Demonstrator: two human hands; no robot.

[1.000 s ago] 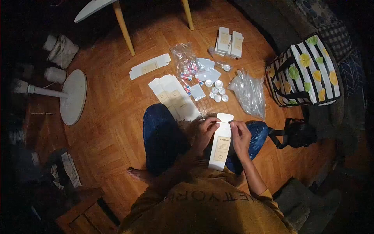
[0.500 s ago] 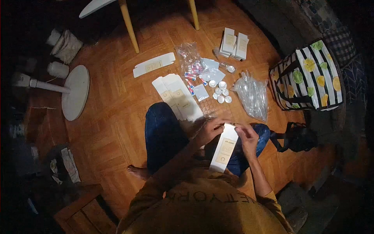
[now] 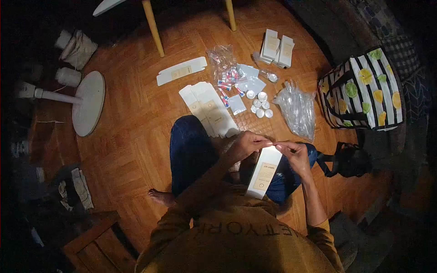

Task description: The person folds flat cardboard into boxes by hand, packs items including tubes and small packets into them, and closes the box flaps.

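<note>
A slim white carton (image 3: 262, 175) with a beige printed label rests in my lap, its near end against my shirt. At its far end, my left hand (image 3: 249, 144) has thumb and fingers pinched together on the end flap. My right hand (image 3: 295, 156) also pinches there from the other side, thumb against the carton's top edge. The fingertips of both hands meet over the opening, so the flap itself is mostly hidden. Just beyond my knee lie overlapping flat cartons (image 3: 207, 109).
On the floor are another flat carton (image 3: 182, 71), small tubes (image 3: 226, 96), white packets (image 3: 237, 104), round white discs (image 3: 260, 113), a clear plastic bag (image 3: 297, 111) and standing cartons (image 3: 284, 51). A striped fruit-print tote (image 3: 364, 91) is at right, a round white base (image 3: 88, 103) at left.
Both hands have drawn together at the carton's far end, fingertips now meeting over it. The right hand has shifted from the carton's side toward the end. The carton has barely moved.
</note>
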